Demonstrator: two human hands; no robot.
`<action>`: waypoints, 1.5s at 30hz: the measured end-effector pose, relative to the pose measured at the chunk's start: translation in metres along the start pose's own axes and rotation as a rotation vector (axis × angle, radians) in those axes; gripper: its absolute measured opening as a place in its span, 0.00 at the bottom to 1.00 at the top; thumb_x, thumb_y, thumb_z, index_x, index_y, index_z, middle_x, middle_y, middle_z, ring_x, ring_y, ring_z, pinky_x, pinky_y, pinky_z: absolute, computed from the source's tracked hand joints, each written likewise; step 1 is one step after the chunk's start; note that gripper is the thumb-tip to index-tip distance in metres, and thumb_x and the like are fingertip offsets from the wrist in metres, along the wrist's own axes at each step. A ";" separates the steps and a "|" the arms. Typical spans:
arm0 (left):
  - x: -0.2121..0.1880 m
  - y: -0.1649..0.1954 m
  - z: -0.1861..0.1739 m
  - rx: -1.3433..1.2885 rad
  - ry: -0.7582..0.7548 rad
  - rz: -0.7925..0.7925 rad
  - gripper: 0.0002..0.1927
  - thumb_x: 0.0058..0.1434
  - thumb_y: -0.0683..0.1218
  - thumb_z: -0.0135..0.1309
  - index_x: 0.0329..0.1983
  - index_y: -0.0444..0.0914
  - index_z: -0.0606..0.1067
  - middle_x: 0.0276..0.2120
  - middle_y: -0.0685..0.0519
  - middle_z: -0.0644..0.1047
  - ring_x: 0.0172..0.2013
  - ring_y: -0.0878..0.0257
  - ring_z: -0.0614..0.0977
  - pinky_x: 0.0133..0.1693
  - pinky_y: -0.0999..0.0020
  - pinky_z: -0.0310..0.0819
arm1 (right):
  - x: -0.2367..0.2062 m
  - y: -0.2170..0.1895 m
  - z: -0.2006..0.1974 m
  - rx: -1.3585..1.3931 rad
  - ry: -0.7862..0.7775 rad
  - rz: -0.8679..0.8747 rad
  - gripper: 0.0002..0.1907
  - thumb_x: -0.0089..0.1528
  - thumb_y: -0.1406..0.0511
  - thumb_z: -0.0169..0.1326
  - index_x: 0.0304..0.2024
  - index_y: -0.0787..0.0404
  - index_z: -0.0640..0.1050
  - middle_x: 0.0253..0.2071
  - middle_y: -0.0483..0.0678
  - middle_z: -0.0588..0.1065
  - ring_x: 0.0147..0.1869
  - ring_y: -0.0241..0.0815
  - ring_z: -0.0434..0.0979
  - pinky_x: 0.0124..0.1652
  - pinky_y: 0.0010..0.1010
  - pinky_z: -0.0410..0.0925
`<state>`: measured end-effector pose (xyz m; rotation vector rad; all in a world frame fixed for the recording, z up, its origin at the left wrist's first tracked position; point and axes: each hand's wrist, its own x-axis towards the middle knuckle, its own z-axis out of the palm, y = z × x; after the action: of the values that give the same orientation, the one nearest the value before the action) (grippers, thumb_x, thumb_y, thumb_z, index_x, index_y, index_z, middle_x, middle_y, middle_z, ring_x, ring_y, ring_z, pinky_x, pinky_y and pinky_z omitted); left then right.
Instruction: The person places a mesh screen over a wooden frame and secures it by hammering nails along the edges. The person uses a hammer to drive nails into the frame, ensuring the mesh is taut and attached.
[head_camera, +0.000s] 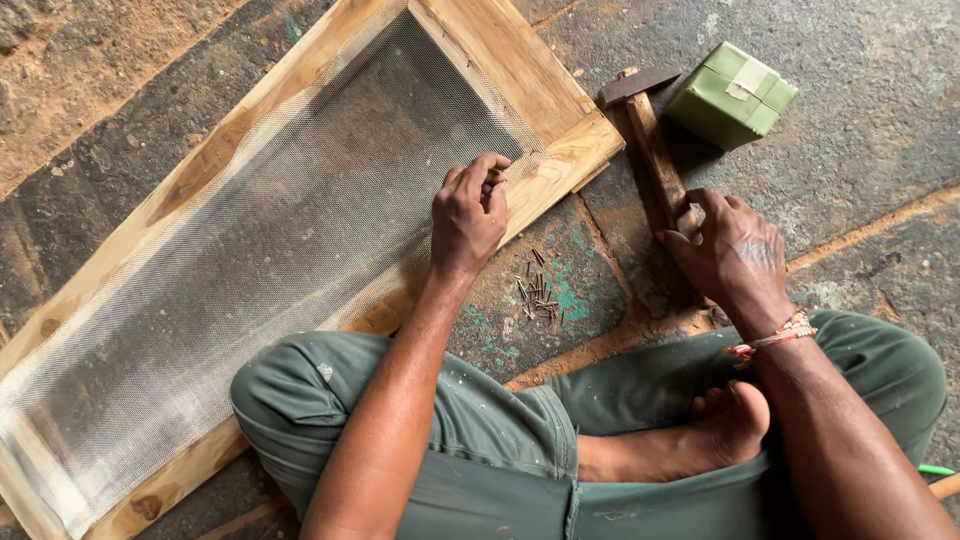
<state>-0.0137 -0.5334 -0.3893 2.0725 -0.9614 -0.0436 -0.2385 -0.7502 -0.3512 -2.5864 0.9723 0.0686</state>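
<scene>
Mesh (260, 230) laid over wooden frame (560, 150); left hand (468, 215) pinching at corner, right hand (735, 255) grasping hammer (655, 150); nails (538, 290) unused.

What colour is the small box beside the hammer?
Green, with pale tape on top; the box shows in the head view.

Wooden frame (560, 150) w/ mesh runs off the left & bottom edges; its near rail is partly hidden under the knee. Hammer (650, 140): handle end covered by right hand (735, 255). Left hand (468, 215) fingers (490, 180) curl at the frame rail; can't tell what they pinch. Small nails (538, 290) on the floor: too tiny to count. Green-tipped object (940, 475) cut off at the right edge, kind unclear.
</scene>
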 end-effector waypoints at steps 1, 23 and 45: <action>0.001 0.000 -0.001 0.007 -0.007 -0.002 0.12 0.63 0.36 0.56 0.50 0.38 0.76 0.34 0.54 0.81 0.37 0.64 0.82 0.39 0.67 0.83 | 0.001 0.000 0.000 -0.006 0.000 -0.001 0.29 0.57 0.52 0.66 0.57 0.56 0.79 0.45 0.57 0.79 0.46 0.61 0.80 0.45 0.50 0.72; -0.001 -0.010 0.002 -0.122 -0.002 -0.115 0.06 0.66 0.39 0.57 0.44 0.38 0.73 0.34 0.54 0.79 0.31 0.68 0.83 0.34 0.73 0.84 | 0.001 -0.001 0.000 0.018 -0.034 0.016 0.29 0.58 0.53 0.66 0.58 0.57 0.78 0.40 0.54 0.78 0.41 0.56 0.80 0.41 0.48 0.71; -0.001 -0.005 0.002 -0.061 0.035 -0.101 0.06 0.66 0.40 0.57 0.43 0.39 0.72 0.33 0.55 0.80 0.32 0.66 0.84 0.36 0.69 0.83 | 0.007 -0.019 -0.018 0.471 -0.203 0.285 0.27 0.63 0.62 0.60 0.61 0.64 0.68 0.34 0.58 0.81 0.27 0.44 0.80 0.22 0.33 0.73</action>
<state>-0.0114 -0.5323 -0.3941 2.0580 -0.8239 -0.0876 -0.2226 -0.7483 -0.3296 -1.9646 1.1173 0.1536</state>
